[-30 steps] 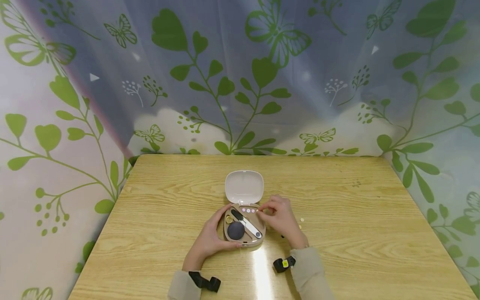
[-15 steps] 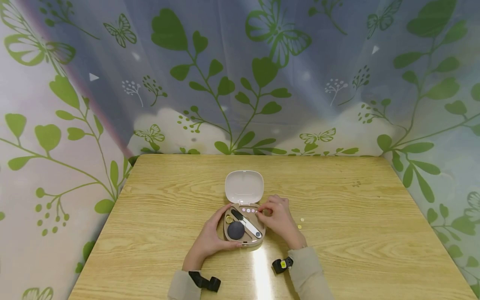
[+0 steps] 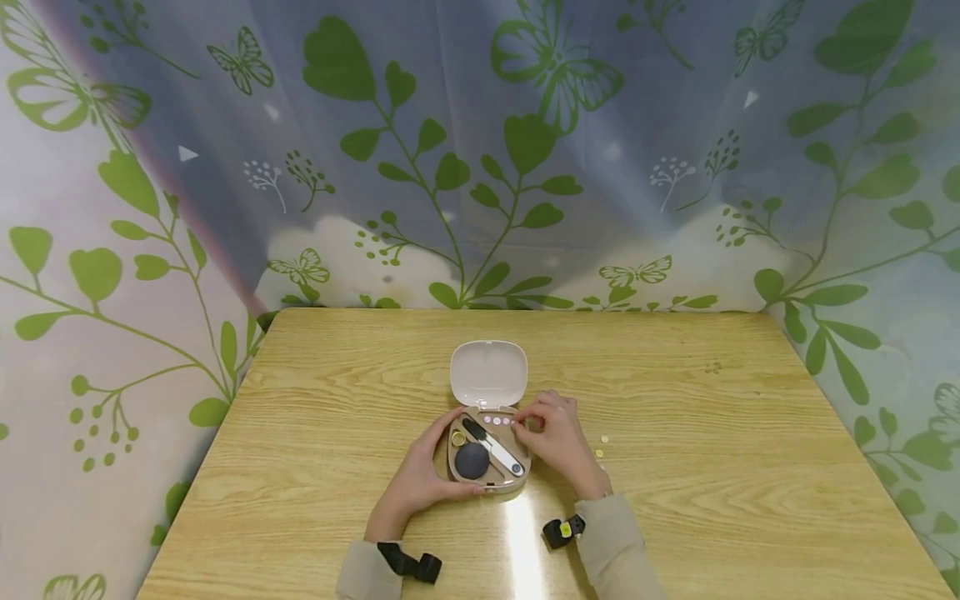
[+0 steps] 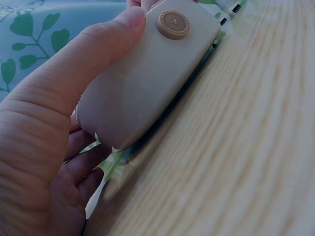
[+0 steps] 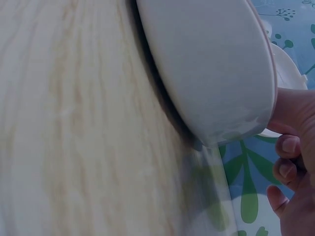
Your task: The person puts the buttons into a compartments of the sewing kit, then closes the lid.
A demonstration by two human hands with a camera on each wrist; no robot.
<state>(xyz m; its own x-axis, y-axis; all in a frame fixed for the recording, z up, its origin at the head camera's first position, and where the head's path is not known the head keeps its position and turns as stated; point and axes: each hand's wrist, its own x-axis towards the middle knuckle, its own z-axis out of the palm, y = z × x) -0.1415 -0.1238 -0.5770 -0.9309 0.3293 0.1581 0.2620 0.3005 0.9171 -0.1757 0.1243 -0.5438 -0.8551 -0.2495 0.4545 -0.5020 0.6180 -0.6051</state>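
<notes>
An open sewing kit box (image 3: 501,487) stands on the table, its pale lid (image 3: 489,373) tilted back. My left hand (image 3: 420,475) grips the box's left side, the thumb along its front near a brown button-shaped catch (image 4: 174,23). Inside lie a black-and-white folding tool (image 3: 495,448), a dark round piece (image 3: 472,461), a gold ring (image 3: 458,437) and a row of small buttons (image 3: 497,421). Over the row's right end, my right hand (image 3: 558,433) pinches a tiny pale button, mostly hidden by the fingertips. The right wrist view shows the box's outer wall (image 5: 211,64) beside that hand.
Loose small buttons (image 3: 599,454) lie on the wooden table (image 3: 712,467) to the right of my right hand. A patterned cloth (image 3: 420,167) hangs behind the table and at both sides. Black wrist cameras (image 3: 562,532) sit on both wrists.
My right hand has shifted slightly left and down, its fingertips closer in over the end of the button row. The left hand and the box have stayed in place.
</notes>
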